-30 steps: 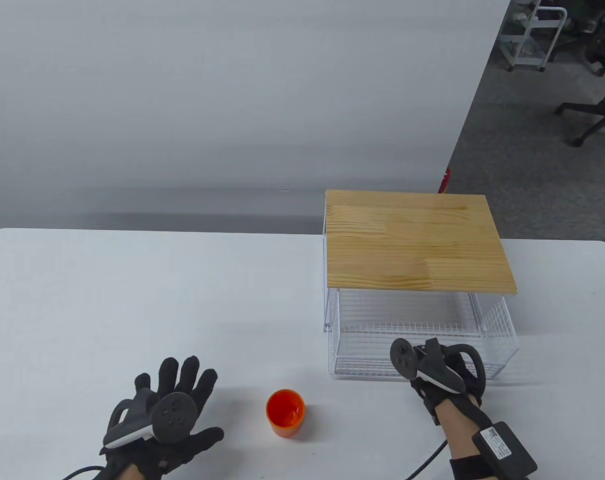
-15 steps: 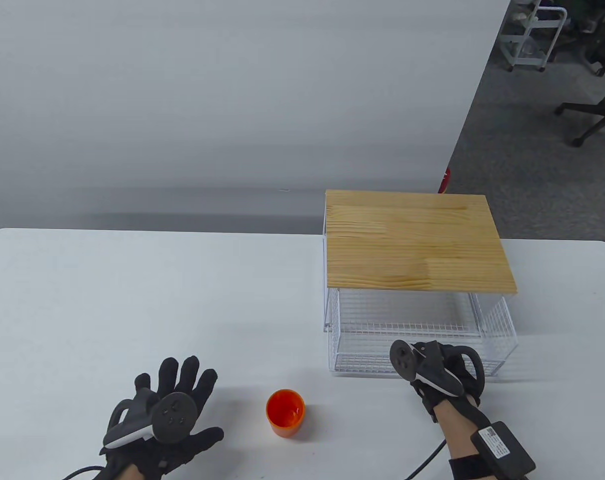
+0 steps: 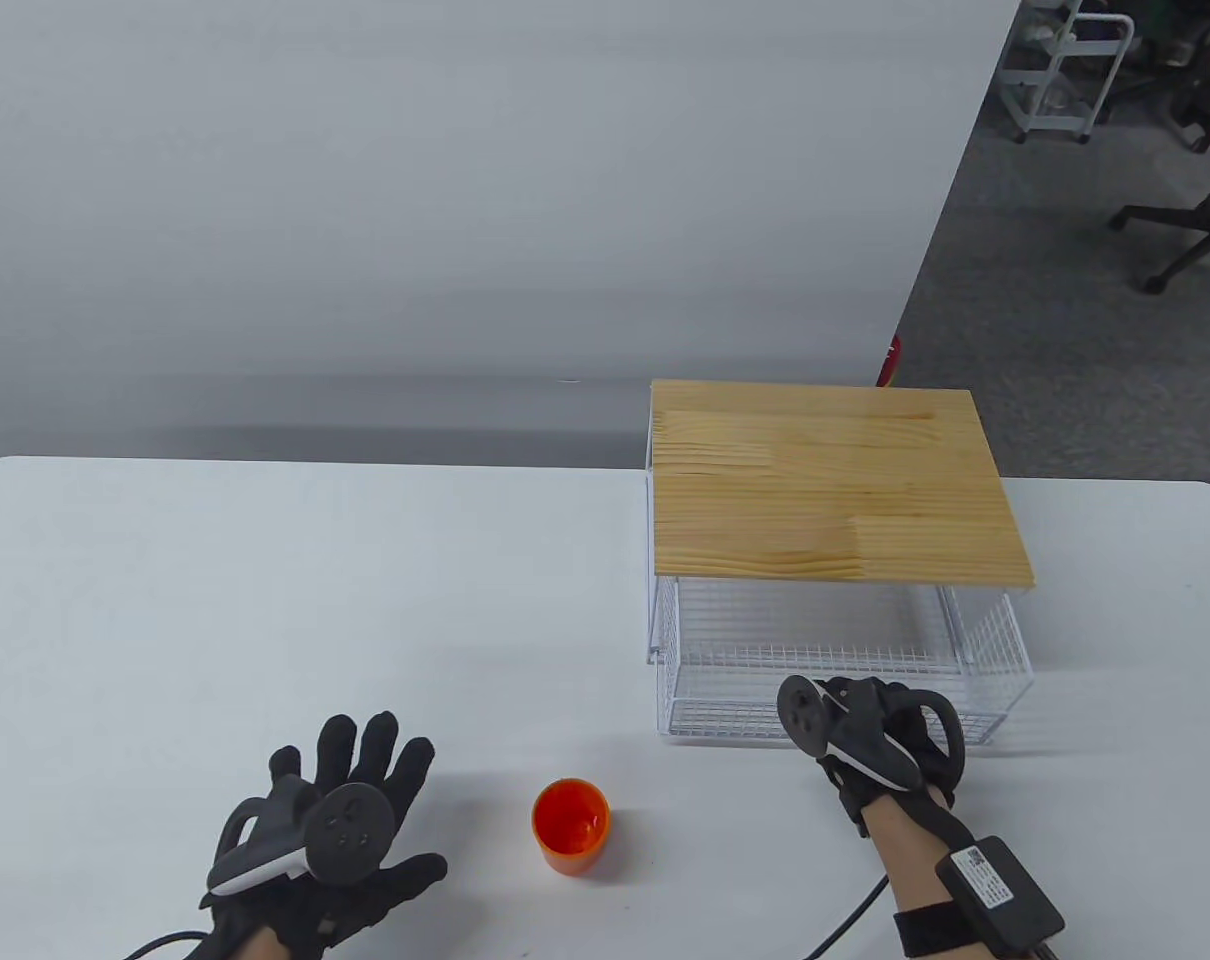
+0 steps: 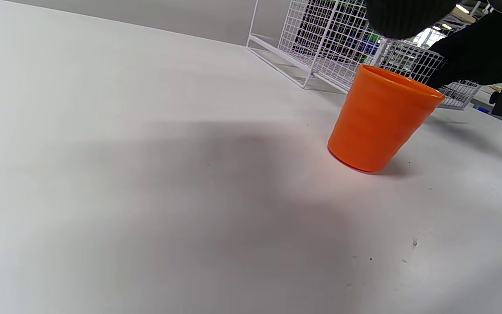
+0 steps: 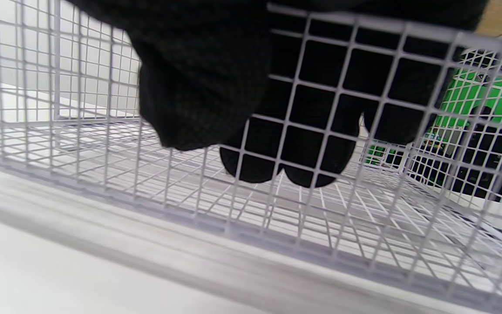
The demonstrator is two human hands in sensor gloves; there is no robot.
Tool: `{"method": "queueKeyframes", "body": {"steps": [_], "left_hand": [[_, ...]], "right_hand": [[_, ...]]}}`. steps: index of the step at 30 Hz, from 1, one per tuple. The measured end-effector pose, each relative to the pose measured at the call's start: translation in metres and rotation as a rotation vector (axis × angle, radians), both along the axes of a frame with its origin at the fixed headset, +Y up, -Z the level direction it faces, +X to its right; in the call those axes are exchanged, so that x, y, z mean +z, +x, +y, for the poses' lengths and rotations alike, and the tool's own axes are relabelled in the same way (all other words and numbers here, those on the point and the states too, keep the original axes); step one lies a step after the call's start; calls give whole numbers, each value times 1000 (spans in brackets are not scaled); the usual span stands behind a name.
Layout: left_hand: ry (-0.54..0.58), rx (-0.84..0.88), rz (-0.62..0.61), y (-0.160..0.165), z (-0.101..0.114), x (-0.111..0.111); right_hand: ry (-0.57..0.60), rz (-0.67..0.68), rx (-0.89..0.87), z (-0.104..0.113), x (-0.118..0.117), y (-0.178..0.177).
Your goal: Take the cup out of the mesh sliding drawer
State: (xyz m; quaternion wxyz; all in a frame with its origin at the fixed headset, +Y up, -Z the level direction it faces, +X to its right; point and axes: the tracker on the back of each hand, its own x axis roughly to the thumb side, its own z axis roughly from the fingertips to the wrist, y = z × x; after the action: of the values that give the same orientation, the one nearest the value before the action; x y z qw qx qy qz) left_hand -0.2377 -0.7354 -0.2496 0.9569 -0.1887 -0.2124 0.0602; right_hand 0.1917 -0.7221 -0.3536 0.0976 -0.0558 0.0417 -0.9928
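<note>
The orange cup [image 3: 571, 825] stands upright on the white table, left of the drawer and between my hands; it also shows in the left wrist view [image 4: 379, 120]. The white mesh drawer [image 3: 725, 700] is empty and sticks out a little from under the wooden top [image 3: 830, 490]. My right hand [image 3: 880, 705] grips the drawer's front wall. In the right wrist view the fingers [image 5: 277, 165] are inside the mesh and the thumb [image 5: 198, 96] is outside it. My left hand [image 3: 385, 800] rests flat on the table with fingers spread, left of the cup and apart from it.
The drawer frame stands at the table's right back part. The table's front edge is just below both hands. A cable runs from my right wrist off the bottom edge. Chairs and a cart stand on the floor at the far right.
My right hand has moved away from me with the drawer's front wall, and the drawer has slid a little further in under the wooden top. The cup and my left hand have not moved.
</note>
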Motion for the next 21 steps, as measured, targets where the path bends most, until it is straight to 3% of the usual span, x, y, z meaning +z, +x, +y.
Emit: {"method": "queueKeyframes", "body": {"steps": [21], "left_hand": [[-6, -9, -5, 1, -1, -1]], "right_hand": [[20, -32, -1, 1, -7, -4]]}}
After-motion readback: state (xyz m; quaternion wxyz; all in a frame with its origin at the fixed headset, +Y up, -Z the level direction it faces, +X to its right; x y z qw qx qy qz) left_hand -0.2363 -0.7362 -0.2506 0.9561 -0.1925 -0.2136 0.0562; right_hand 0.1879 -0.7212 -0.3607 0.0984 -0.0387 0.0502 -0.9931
